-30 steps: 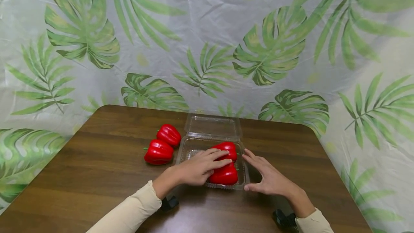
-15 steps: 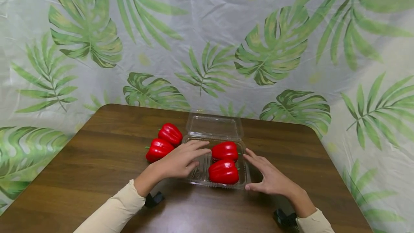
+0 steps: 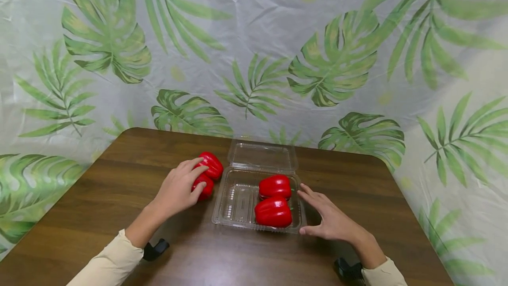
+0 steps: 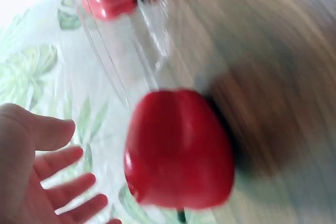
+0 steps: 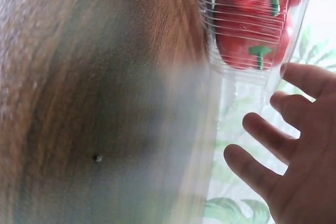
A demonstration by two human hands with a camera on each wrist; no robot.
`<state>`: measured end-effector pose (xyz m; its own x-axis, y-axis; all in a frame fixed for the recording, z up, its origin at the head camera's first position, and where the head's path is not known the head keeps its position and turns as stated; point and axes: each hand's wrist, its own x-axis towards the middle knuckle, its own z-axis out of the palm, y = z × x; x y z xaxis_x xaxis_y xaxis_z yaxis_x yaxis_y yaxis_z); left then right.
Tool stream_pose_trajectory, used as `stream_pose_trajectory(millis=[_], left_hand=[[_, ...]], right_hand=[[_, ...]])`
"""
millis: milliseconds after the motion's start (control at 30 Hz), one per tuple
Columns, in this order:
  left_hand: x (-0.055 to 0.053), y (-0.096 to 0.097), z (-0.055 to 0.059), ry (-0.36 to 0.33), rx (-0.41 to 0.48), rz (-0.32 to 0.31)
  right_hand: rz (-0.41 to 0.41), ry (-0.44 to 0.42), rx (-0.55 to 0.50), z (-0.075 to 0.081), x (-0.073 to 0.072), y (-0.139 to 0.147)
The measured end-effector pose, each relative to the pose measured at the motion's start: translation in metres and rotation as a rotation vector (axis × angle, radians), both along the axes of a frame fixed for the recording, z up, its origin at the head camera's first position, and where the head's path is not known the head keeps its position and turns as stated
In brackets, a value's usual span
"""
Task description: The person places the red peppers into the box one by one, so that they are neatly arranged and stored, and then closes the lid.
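Note:
A clear plastic clamshell container lies unfolded on the table. In its right half sit two red bell peppers, one at the back and one at the front. To its left are two more, a rear bell pepper and a nearer bell pepper. My left hand hovers over this pair with relaxed, spread fingers and partly hides both. In the left wrist view, a gap shows between the fingers and one bell pepper. Spread beside the container's right wall is my right hand, its fingertips at the rim.
The container's clear lid stands open toward the table's back edge. Beyond the brown wooden table hangs a leaf-patterned cloth. Each wrist carries a black strap mount.
My left hand has lifted off the peppers in the container and moved left to the pair on the table. The right hand stays at the container's right side.

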<state>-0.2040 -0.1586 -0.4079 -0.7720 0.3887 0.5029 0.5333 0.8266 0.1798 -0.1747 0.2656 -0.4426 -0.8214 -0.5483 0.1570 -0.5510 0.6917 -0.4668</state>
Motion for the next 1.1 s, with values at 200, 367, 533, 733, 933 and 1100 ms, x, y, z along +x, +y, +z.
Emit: stream_pose_trajectory(millis=[200,367,533,733,933,1100], left_hand=[[0.002,-0.016,-0.004,-0.115,0.001,0.172],[0.002,-0.015,-0.011,-0.18,-0.02,0.175],[0.001,-0.017,-0.015,-0.201,-0.011,0.171],[0.003,-0.027,-0.009,-0.228,-0.042,0.12],[0.004,-0.032,-0.008,-0.216,-0.067,0.043],[0.005,-0.031,-0.006,-0.195,-0.071,0.002]], right_hand=[[0.001,0.002,-0.006,0.001,-0.001,0.0],[-0.004,0.001,-0.002,-0.001,0.001,0.002],[-0.011,-0.011,0.001,-0.003,0.001,0.002],[-0.011,-0.01,-0.011,-0.002,-0.001,0.0],[-0.01,0.011,0.0,-0.002,0.0,0.002],[-0.015,-0.006,-0.002,-0.002,-0.001,0.001]])
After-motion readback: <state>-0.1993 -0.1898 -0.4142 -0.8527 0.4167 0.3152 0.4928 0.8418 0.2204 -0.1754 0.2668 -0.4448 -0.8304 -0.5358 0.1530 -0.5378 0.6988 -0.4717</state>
